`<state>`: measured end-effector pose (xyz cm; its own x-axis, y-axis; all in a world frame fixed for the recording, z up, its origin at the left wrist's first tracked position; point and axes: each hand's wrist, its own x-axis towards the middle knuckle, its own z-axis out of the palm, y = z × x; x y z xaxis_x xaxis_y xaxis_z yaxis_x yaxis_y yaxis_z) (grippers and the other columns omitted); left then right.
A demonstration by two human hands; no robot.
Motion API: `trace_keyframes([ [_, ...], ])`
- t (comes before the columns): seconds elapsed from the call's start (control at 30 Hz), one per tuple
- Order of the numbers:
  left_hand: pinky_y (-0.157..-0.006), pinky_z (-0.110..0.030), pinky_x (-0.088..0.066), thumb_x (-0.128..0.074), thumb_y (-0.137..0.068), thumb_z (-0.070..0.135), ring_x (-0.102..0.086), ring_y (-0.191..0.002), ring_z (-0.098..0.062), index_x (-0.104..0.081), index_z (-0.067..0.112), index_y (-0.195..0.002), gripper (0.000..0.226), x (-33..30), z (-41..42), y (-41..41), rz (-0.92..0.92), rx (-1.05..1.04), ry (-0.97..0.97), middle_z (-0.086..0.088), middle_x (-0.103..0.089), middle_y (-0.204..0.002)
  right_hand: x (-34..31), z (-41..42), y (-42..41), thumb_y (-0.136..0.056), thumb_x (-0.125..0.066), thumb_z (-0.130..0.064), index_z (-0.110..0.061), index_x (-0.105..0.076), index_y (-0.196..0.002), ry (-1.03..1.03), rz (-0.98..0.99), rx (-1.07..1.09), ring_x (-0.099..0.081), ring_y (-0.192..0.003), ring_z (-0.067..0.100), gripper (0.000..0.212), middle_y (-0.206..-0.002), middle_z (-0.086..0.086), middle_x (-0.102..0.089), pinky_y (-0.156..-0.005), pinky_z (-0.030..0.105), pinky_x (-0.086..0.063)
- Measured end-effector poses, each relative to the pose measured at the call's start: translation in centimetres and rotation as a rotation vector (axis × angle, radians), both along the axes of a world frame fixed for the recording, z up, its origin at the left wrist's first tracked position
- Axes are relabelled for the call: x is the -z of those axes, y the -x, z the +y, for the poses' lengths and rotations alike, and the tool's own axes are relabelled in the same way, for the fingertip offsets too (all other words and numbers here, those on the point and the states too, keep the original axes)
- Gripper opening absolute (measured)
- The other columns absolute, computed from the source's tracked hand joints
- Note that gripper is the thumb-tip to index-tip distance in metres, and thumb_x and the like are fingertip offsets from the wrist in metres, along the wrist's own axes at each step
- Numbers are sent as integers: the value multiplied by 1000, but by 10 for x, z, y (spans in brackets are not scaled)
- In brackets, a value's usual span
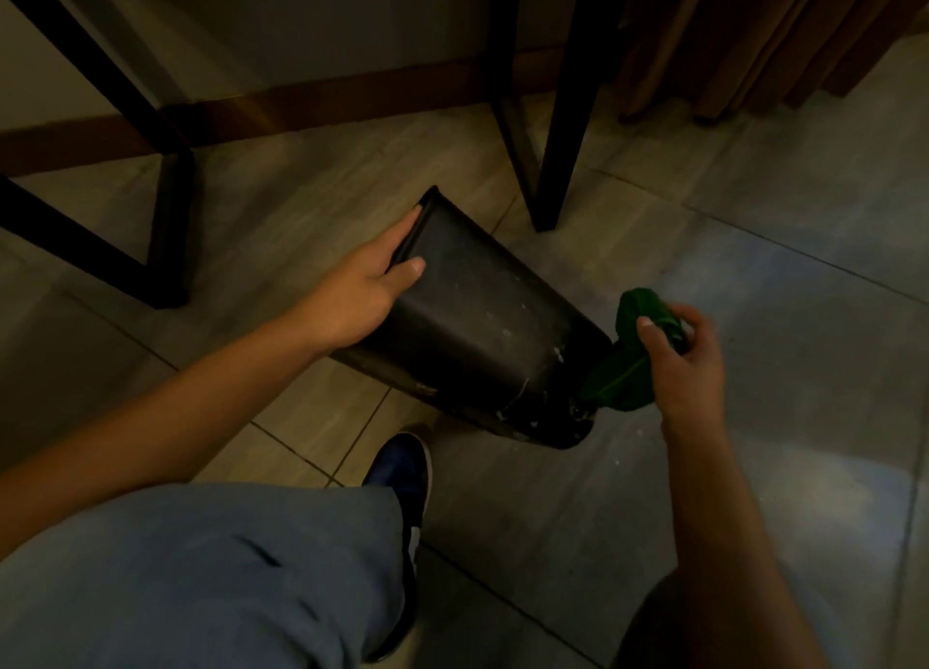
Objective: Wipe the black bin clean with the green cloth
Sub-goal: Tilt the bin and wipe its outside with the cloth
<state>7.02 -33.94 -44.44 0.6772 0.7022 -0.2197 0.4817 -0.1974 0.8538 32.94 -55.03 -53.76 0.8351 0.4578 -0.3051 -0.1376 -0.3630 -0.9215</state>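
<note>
Left hand (362,291) grips tilted black bin (482,326); right hand (688,361) clutches green cloth (628,361); bin interior hidden, apparently speckled outside.

Dim home room, tiled floor (754,246), wooden skirting board (321,100), dark furniture legs (563,155), brown curtain (769,34)

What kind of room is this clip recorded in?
Probably a home or hotel-style room, dimly lit. It has a tiled floor, a wooden skirting board along the wall, brown curtains reaching the floor, and dark furniture legs standing near the black bin.
</note>
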Motion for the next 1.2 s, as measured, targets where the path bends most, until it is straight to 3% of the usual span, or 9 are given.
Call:
trace_keyframes([
  [0.2, -102, -7, -40, -48, -105, 21, -52, -119, 14, -36, 28, -151, 48, 16, -10, 17, -62, -79, -29, 15, -56, -134, 21, -12, 20, -91, -76, -25, -26, -58, -108, -4, 49, 69, -69, -102, 29, 24, -109, 6, -66, -93, 50, -59],
  [0.3, -103, -11, -41, -46, -105, 16, -55, -120, 9, -36, 30, -149, 46, 21, -14, 20, -109, -119, 0, 16, -57, -133, 37, -14, 44, -89, -72, -41, -35, -56, -125, 35, -81, 99, -64, -115, 25, 39, -126, 5, -61, -102, 55, -54],
  [0.4, -108, -19, -42, -45, -105, 13, -56, -123, 1, -37, 23, -151, 48, 24, -16, 21, -142, -156, 17, 12, -58, -135, 53, -22, 78, -93, -65, -28, -29, -46, -149, 67, -155, 86, -48, -139, 25, 59, -151, 6, -46, -117, 54, -41],
  [0.53, -116, -38, -39, -49, -105, 19, -53, -131, -9, -36, 29, -153, 51, 24, -16, 21, -130, -141, 50, 6, -54, -144, 55, -23, 107, -92, -55, -27, -30, -44, -153, 25, -219, 177, -35, -150, 23, 62, -166, 4, -32, -122, 51, -33],
  [0.63, -118, -39, -37, -49, -105, 21, -50, -133, -6, -32, 29, -155, 54, 22, -13, 16, -107, -106, 62, 9, -50, -148, 49, -15, 127, -100, -55, -23, -35, -45, -152, 33, -285, 121, -25, -155, 18, 54, -171, -4, -21, -124, 46, -29],
  [0.73, -118, -30, -35, -48, -105, 22, -47, -133, 2, -28, 28, -156, 55, 19, -14, 10, -83, -64, 37, 11, -46, -151, 34, 4, 154, -100, -50, -33, -35, -48, -151, -10, -394, 10, -26, -155, 17, 51, -166, -14, -22, -122, 56, -32],
  [0.83, -116, -21, -35, -47, -105, 14, -45, -132, 8, -25, 20, -157, 57, 15, -18, 4, -81, -42, 14, 6, -44, -152, 12, 30, 173, -99, -51, -32, -26, -54, -147, -79, -502, -81, -32, -152, 19, 49, -167, -3, -31, -121, 54, -32],
  [1.03, -123, -44, -28, -46, -99, 27, -41, -143, -12, -21, 16, -158, 65, 14, -15, 1, -90, 49, -32, -1, -42, -156, -28, 76, 173, -107, -38, -42, -26, -65, -139, -176, -418, -120, -37, -151, 20, 44, -166, -1, -38, -118, 55, -35],
  [1.2, -120, -26, -28, -46, -100, 20, -42, -141, -6, -21, 12, -158, 63, 15, -20, -1, -132, 66, -11, 0, -42, -155, -19, 92, 138, -107, -40, -44, -28, -55, -148, 0, -718, -251, -39, -150, 30, 46, -164, 10, -39, -119, 55, -32],
])
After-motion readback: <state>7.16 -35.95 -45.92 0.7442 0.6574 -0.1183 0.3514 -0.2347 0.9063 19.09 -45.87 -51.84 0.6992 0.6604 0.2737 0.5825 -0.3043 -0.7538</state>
